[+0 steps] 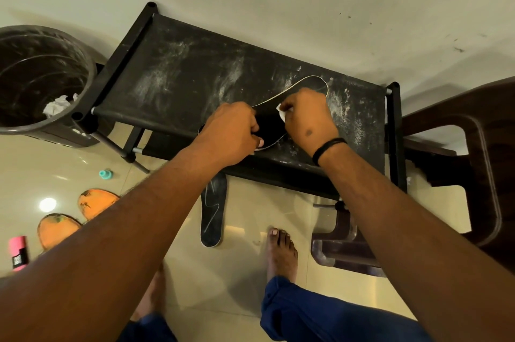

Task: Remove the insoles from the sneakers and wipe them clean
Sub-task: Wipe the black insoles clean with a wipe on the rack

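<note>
A black insole with a pale edge (312, 85) lies on the dusty black shelf top (181, 76). My left hand (231, 132) grips its near end, fingers curled round the edge. My right hand (306, 115) pinches a small white tissue (282, 114) and presses it on the insole's middle. A second black insole (213, 216) leans on the floor under the shelf's front edge. Two orange insoles (96, 202) lie on the floor at the left. No sneakers are in view.
A dark bin (16, 129) holding crumpled white tissue (57, 106) stands left of the shelf. A brown plastic chair (479, 168) stands on the right. A pink bottle (18, 252) and a small teal cap (105, 173) lie on the tiled floor. My bare feet stand below.
</note>
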The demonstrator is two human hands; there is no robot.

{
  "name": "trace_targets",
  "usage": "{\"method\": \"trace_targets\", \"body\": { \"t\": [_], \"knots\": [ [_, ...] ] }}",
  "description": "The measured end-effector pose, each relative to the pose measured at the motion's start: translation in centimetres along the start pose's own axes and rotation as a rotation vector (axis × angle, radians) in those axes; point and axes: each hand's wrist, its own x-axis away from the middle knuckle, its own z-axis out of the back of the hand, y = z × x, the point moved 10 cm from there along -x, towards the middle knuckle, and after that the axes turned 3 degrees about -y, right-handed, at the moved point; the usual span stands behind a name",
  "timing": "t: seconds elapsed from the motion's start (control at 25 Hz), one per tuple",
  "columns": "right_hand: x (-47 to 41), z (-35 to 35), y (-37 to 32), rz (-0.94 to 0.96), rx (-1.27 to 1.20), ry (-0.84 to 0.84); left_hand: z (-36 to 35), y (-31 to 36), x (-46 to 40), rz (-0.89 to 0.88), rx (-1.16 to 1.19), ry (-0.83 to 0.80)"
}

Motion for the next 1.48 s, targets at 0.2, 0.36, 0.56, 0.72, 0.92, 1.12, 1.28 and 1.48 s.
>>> {"method": "trace_targets", "body": {
  "t": [0.2,0.36,0.56,0.72,0.92,1.12,1.28,1.48],
  "knots": [
    [1.9,-2.0,-4.4,0.192,-0.038,-0.188,0.0,-0.1,-0.1,0.009,-0.02,0.0],
    [0.7,-1.6,-4.4,0.209,0.026,-0.118,-0.1,0.0,-0.1,-0.006,-0.024,-0.011],
    [1.1,-0.6,-1.3,0.054,0.007,-0.109,0.1,0.2,0.0,-0.003,-0.049,-0.009],
    [2.3,-2.0,-4.8,0.213,-0.035,-0.253,0.2,0.2,0.0,0.008,-0.033,-0.002],
    [0.6,-0.5,-0.3,0.001,-0.048,-0.087,0.2,0.4,0.1,-0.001,-0.04,-0.017],
    [2.3,-1.3,-2.7,0.129,-0.094,-0.247,0.1,0.0,-0.1,0.022,-0.04,-0.018],
    [0.9,-0.9,-3.2,0.135,-0.059,-0.107,0.0,0.1,-0.1,0.004,-0.046,-0.018],
    [1.0,-0.1,-0.7,-0.008,-0.007,-0.01,0.0,0.2,-0.1,0.008,-0.042,-0.027]
  ]
}}
